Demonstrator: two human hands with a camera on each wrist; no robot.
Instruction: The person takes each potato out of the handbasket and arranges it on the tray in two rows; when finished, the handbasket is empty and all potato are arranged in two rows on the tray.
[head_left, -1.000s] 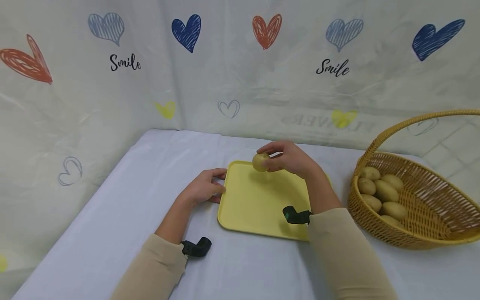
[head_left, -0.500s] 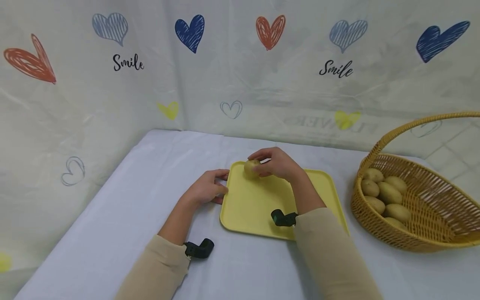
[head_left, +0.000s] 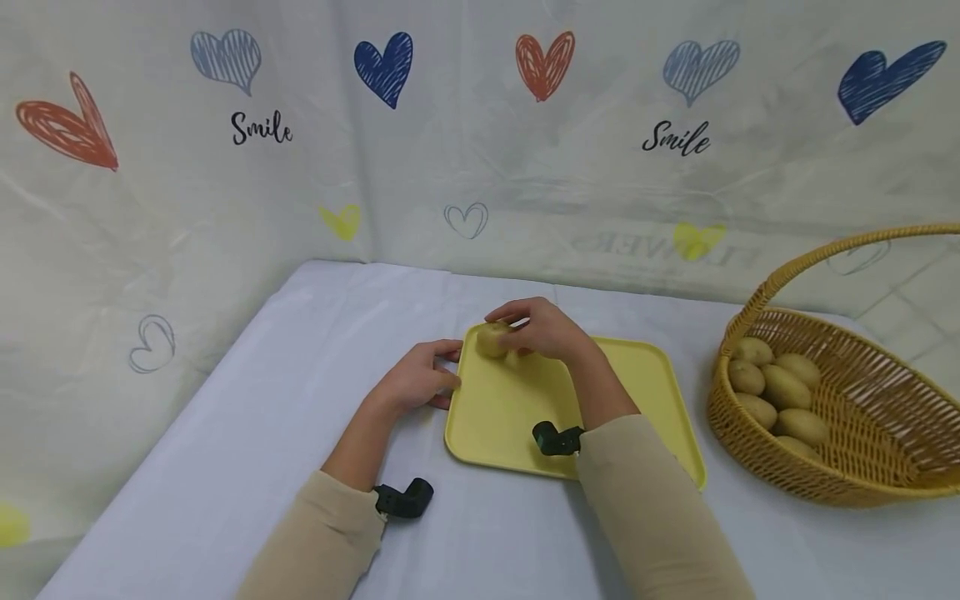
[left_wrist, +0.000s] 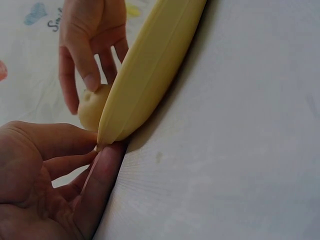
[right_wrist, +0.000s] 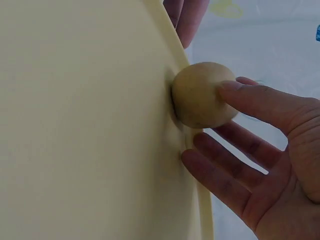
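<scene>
A yellow rectangular tray (head_left: pixel 502 417) lies on the white cloth. With thumb and fingers my left hand (head_left: pixel 411 379) pinches its left rim, as the left wrist view also shows around the tray's edge (left_wrist: pixel 150 75). My right hand (head_left: pixel 551 332) holds a round, pale potato (head_left: pixel 492 341) at the tray's far left corner. In the right wrist view the thumb presses one side of the potato (right_wrist: pixel 202 95), which is low against the tray surface; the other fingers are spread beside and behind it. Whether its whole weight rests on the tray cannot be told.
On the right stands a wicker basket (head_left: pixel 757 468) with a tall arched handle (head_left: pixel 802 260). Several potatoes (head_left: pixel 784 387) lie in its left part. Behind the table hangs a pale curtain (head_left: pixel 465 150) printed with hearts and words.
My right hand has moved left and lowered the potato from above the tray to its far left corner. The left hand stays at the rim; the view has shifted slightly.
</scene>
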